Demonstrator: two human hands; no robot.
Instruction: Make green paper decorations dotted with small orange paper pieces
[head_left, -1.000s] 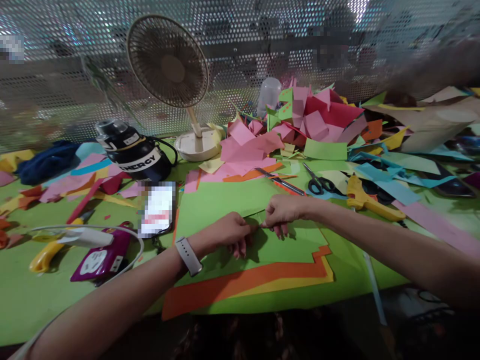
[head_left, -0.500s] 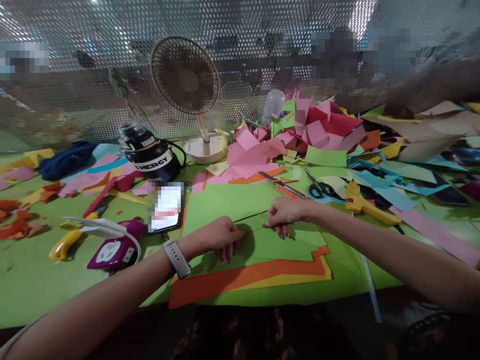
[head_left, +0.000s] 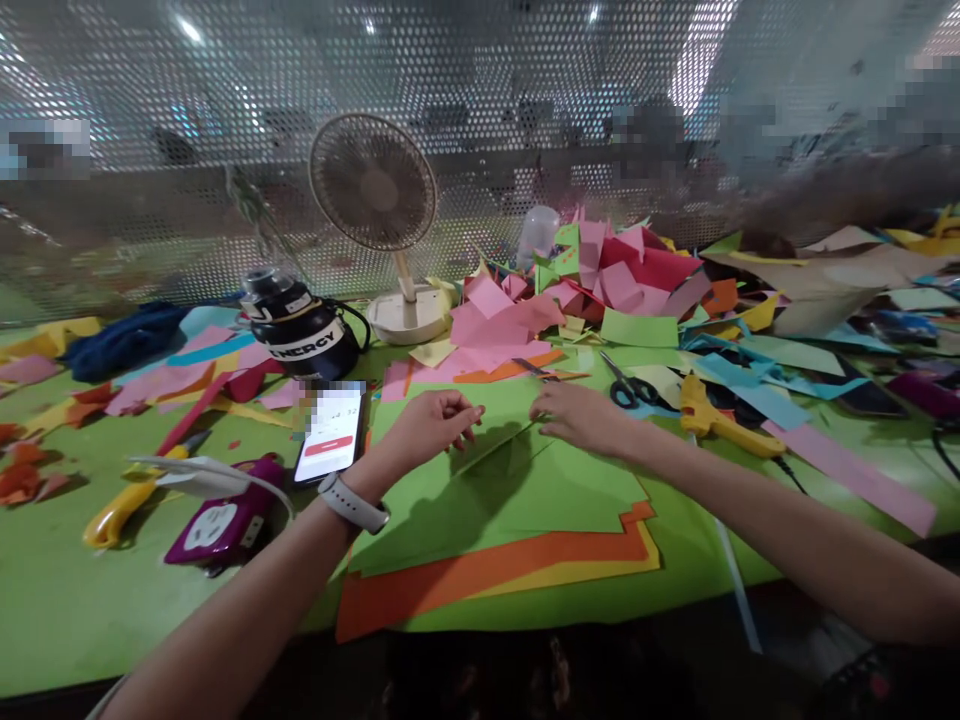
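Observation:
A green paper sheet (head_left: pixel 525 490) lies on top of orange and yellow sheets (head_left: pixel 480 575) at the table's front edge. Its far part is raised in a fold. My left hand (head_left: pixel 431 425), with a watch on the wrist, hovers over the sheet's left side with fingers curled, pinching the raised paper edge. My right hand (head_left: pixel 574 415) rests flat on the far edge of the sheet, fingers pointing left. The two hands are a short gap apart.
A phone (head_left: pixel 330 435) lies left of the sheet, beside a black jug (head_left: pixel 300 325) and a small fan (head_left: pixel 386 225). Scissors (head_left: pixel 630 385), a yellow glue gun (head_left: pixel 712 420) and a heap of coloured paper (head_left: pixel 600 280) lie behind. A purple power strip (head_left: pixel 221 515) and yellow cutter (head_left: pixel 120 505) sit left.
Both hands moved away from me along the green sheet and lifted its far part into a fold. The camera tilted up slightly.

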